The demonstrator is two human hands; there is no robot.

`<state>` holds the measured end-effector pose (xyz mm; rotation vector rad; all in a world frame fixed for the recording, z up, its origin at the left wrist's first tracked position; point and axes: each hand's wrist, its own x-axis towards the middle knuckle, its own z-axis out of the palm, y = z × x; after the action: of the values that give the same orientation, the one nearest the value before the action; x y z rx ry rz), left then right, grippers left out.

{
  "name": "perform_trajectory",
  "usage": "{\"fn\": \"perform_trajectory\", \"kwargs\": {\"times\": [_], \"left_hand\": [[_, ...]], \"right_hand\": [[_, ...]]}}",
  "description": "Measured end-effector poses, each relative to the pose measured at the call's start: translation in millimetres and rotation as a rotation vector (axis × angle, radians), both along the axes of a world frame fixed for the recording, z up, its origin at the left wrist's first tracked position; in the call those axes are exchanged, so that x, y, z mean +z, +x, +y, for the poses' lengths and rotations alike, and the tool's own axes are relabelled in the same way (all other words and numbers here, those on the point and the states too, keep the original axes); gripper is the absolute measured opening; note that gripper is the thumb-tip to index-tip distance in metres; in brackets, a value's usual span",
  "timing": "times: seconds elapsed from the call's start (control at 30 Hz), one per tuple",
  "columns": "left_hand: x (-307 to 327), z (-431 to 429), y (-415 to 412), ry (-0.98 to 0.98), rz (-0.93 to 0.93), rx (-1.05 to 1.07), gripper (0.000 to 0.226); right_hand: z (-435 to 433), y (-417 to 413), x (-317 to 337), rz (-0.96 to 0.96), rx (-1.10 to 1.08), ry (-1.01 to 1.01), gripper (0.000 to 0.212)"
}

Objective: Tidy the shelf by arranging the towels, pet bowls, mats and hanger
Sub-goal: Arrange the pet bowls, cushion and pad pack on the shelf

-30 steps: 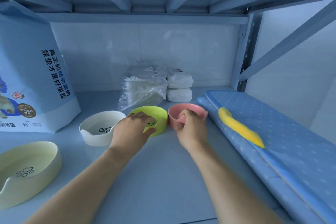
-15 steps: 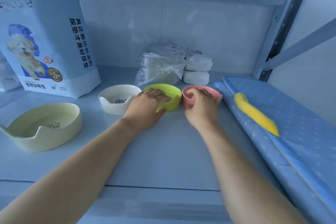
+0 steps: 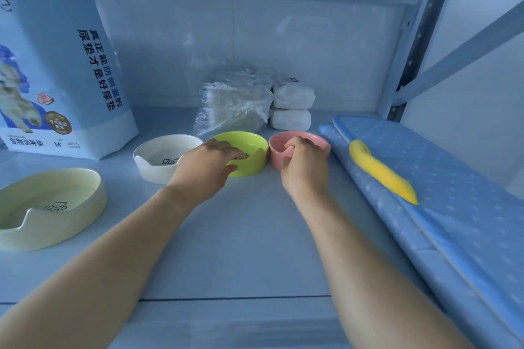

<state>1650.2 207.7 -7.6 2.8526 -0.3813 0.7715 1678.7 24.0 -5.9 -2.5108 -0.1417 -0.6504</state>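
Three small pet bowls stand in a row at mid-shelf: white (image 3: 158, 156), green (image 3: 249, 147) and pink (image 3: 279, 147). My left hand (image 3: 204, 167) grips the near rim of the green bowl. My right hand (image 3: 304, 167) grips the pink bowl's near rim, thumb inside. A larger cream bowl (image 3: 54, 204) with a paw print sits at the left. Folded blue mats (image 3: 442, 193) lie along the right, with a yellow hanger (image 3: 380, 171) on top. Two white rolled towels (image 3: 292, 108) are stacked at the back.
A tall blue bag of pet pads (image 3: 56, 73) stands at the back left. A crumpled clear plastic pack (image 3: 232, 105) sits behind the green bowl. The shelf's upright post (image 3: 405, 65) rises at the back right. Bare shelf surface (image 3: 241, 249) lies in front of the bowls.
The view has shifted slightly. Both hands stay on the green and pink bowls, which remain side by side in about the same spot.
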Motion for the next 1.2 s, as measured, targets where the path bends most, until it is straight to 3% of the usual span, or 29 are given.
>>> {"fn": "perform_trajectory", "kwargs": {"times": [0.13,0.3,0.5,0.8,1.07,1.2], "left_hand": [[-1.3,-3.3,-3.1,0.016,-0.013,0.027,0.028],[5.6,-3.9,-8.3,-0.014,-0.058,-0.045,0.033],[22.7,13.9,-40.5,-0.102,-0.091,-0.104,0.023],[42.7,94.8,-100.9,-0.062,-0.014,-0.039,0.027],[29.0,176.5,-137.5,-0.106,0.143,0.011,0.021],[21.5,190.6,-145.8,-0.065,0.149,-0.009,0.044]], "right_hand": [[-1.6,-2.9,0.3,-0.009,0.032,-0.009,0.039],[10.4,-10.2,2.9,-0.167,0.175,0.013,0.03],[14.5,-21.3,5.7,-0.261,0.268,0.037,0.027],[104.7,-48.9,24.9,-0.149,0.644,-0.018,0.024],[171.1,-53.2,15.6,-0.075,0.593,-0.258,0.034],[191.1,-59.7,11.3,-0.011,0.496,-0.299,0.04]]}}
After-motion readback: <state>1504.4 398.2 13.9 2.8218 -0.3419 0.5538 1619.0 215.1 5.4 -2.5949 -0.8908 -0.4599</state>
